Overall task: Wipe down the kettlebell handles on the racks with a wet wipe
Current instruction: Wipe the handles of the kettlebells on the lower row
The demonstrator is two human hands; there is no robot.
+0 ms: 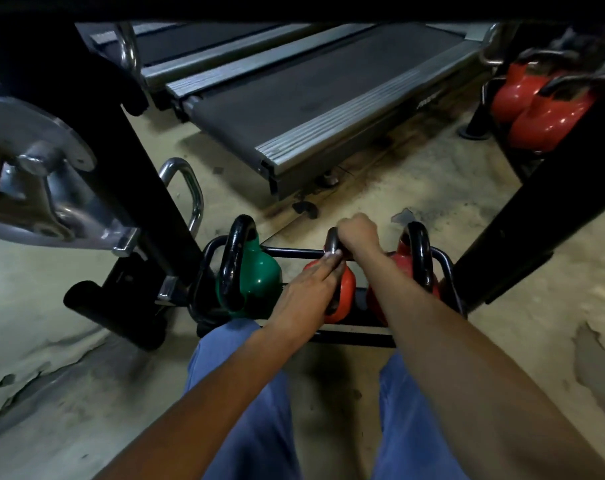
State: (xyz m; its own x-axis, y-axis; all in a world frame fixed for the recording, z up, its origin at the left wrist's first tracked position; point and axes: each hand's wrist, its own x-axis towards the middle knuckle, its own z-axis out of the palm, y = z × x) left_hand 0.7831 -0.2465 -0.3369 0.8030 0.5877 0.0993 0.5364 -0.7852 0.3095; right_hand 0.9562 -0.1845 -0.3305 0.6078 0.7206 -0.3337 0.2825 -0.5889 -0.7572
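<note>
Below, the right hand [358, 233] is curling round the middle kettlebell handle [331, 241], left hand [306, 294] touching it with straight fingers

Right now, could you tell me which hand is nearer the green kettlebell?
Left. The left hand lies just right of the green kettlebell, fingers on the middle handle; the right hand grips that handle's top, farther right.

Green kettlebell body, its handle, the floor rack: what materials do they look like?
Green kettlebell body: glossy coating, likely vinyl or paint over metal; sharp highlights. Handle: black, glossy, probably painted or coated metal; glints along the curve. Floor rack: black tube, likely painted steel, duller sheen.
</note>
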